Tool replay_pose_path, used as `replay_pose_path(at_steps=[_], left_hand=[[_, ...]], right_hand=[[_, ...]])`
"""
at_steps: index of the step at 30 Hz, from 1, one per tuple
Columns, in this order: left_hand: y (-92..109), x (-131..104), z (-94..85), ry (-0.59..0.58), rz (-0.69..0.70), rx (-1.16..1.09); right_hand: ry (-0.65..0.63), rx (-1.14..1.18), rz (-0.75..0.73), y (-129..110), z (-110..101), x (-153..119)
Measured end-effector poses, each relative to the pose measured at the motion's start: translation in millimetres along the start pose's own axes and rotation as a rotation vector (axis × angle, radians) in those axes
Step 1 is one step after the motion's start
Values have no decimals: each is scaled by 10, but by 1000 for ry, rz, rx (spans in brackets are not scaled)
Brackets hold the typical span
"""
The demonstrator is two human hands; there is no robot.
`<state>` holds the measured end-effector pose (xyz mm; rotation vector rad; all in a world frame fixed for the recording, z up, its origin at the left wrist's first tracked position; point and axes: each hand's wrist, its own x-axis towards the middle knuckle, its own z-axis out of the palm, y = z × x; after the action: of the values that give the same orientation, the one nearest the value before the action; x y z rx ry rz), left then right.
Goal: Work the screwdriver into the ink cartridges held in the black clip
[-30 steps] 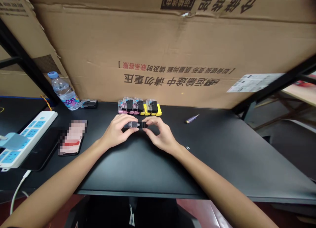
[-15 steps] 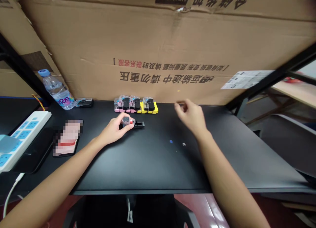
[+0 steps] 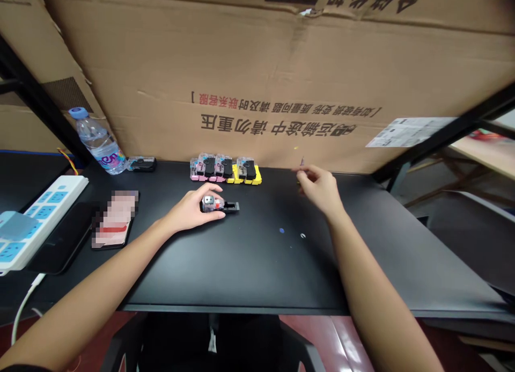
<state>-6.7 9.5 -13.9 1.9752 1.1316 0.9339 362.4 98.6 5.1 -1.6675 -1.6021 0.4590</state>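
My left hand [image 3: 193, 208] curls around a small clear-and-black device [image 3: 213, 203] on the black table, thumb on the near side and fingers on the far side. The device has a grey block, a red part and a flat black piece sticking out to the right. To the right, near the cardboard, my right hand [image 3: 322, 192] is closed in a pinch. A thin pointed bit shows above its fingertips and a speck of yellow below; what it holds is too small to name. Behind my left hand stand several clear, black, pink and yellow cases [image 3: 225, 169] in a row.
A blue disc [image 3: 281, 231] and a small white ring [image 3: 303, 235] lie mid-table. On the left are a phone [image 3: 115, 219], a power strip [image 3: 44, 216], a black slab [image 3: 60, 243], a water bottle [image 3: 98, 144] and another clear-and-black case [image 3: 141, 164]. Cardboard [image 3: 257, 66] walls the back.
My right hand has lowered slightly, and a thin pointed bit now shows at its fingertips. My left hand's fingers have loosened a little around the device. The whole view has shifted slightly.
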Motion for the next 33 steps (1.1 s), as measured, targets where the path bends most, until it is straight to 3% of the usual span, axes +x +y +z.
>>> replay_pose_path(at_steps=[2,6,12,22,33], left_hand=[[11,18,28,-9,20,-66],[42,36,57,-33,-44,-48],[55,13,4,-138,-117,-102],[29,12,-18,-210,-152,-152],[-7,34,-62,-299,-186,-199]], right_hand=[[40,283,-77,-188,95,-98],[-142,632,-215,-580,285,-394],[-231,691,-303,-909,416,-827],[-349,775,-290,-901,574,-978],[-311,648,-423,-826,588,-966]])
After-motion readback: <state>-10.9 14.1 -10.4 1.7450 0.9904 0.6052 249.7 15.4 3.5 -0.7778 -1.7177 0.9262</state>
